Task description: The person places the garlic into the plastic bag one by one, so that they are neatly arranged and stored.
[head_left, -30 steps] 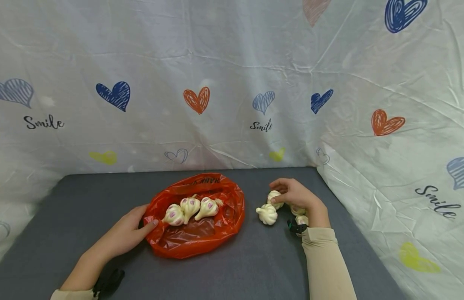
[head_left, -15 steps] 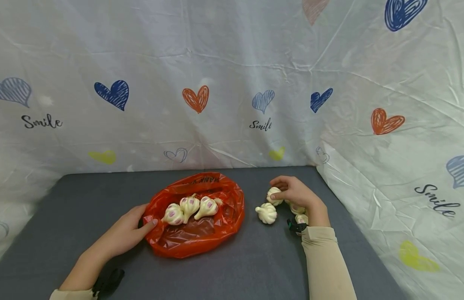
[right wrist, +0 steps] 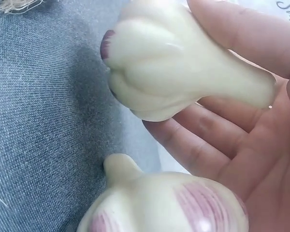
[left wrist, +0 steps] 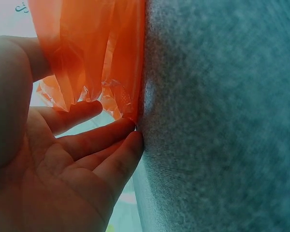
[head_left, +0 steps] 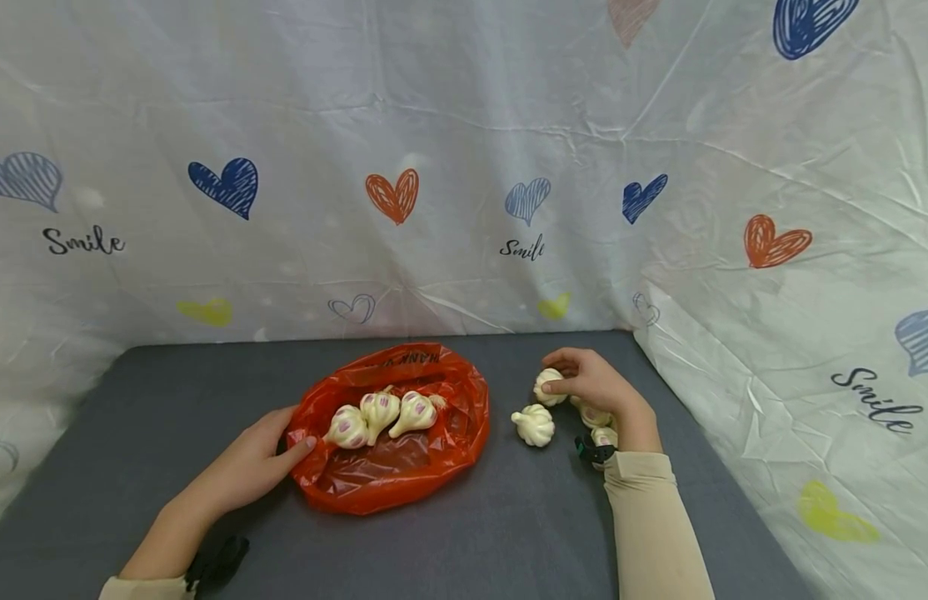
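A red plastic bag point(head_left: 392, 496) lies with its mouth spread wide, and 3 garlic bulbs point(head_left: 379, 412) sit inside it. At its left rim my left hand point(head_left: 257, 462) holds the plastic, thumb over the edge and the other fingers outside. In the left wrist view those fingers point(left wrist: 94, 142) touch the bag's folds point(left wrist: 87, 53) near the cloth. To the right of the bag, my right hand point(head_left: 593, 383) grips a garlic bulb point(right wrist: 154, 63) between thumb and fingers. Another garlic bulb point(head_left: 534, 426) lies just in front of it.
More garlic bulbs point(head_left: 603, 437) lie beneath the right wrist, partly hidden. A dark grey cloth point(head_left: 464, 550) covers the table. Behind and at the right side hangs a pale curtain point(head_left: 449, 108) printed with hearts.
The garlic bulb in my right hand has risen slightly, together with the hand. My left hand and the bag have stayed put.
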Available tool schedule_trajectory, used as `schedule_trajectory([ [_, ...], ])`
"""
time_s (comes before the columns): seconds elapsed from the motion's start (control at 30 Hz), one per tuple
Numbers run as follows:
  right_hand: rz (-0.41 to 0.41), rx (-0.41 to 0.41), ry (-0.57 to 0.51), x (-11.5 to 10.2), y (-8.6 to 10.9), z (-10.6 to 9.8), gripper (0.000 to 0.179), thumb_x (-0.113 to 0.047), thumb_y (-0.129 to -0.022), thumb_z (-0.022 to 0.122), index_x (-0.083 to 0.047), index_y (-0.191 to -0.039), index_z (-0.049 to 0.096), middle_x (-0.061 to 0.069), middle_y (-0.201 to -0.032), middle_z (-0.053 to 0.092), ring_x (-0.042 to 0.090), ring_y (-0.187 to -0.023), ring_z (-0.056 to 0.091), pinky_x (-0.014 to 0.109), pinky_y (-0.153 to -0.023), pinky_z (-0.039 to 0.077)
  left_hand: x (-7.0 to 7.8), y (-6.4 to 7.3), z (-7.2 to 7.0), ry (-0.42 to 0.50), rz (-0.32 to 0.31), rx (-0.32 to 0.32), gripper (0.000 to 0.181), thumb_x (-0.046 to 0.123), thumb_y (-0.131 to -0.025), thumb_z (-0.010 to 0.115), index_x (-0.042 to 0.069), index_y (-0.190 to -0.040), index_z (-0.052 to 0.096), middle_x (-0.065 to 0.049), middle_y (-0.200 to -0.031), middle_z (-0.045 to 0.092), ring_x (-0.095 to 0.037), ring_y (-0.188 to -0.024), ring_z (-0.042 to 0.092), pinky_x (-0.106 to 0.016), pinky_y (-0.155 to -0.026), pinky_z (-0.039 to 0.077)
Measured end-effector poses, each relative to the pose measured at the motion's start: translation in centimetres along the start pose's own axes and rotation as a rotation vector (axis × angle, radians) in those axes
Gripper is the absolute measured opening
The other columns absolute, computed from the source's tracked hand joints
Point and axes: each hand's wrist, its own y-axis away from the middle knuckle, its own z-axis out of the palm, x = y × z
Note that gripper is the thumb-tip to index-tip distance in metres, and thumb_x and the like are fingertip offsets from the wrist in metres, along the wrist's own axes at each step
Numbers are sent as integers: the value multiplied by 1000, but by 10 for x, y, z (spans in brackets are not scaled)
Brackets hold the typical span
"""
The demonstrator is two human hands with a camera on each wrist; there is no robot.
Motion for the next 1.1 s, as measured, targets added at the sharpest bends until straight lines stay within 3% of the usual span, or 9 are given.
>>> schedule_trajectory([
  [0.87,-53,76,0,-14,1,-5,53,-36,-97,87,-10,-141,71,8,-136,73,31,-126,68,55,-103,56,-3,-1,1,0,6,7,73,45,-110,66,-6,-159,47,-30,-153,56,-52,-140,53,-72,-110,47],
  [1.1,-33,81,-24,-18,1,-4,54,-38,-95,89,-13,-139,72,5,-135,73,29,-127,68,53,-105,56,-5,-3,2,6,0,7,75,47,-110,66,-5,-160,47,-29,-153,56,-51,-141,53,-71,-110,47],
])
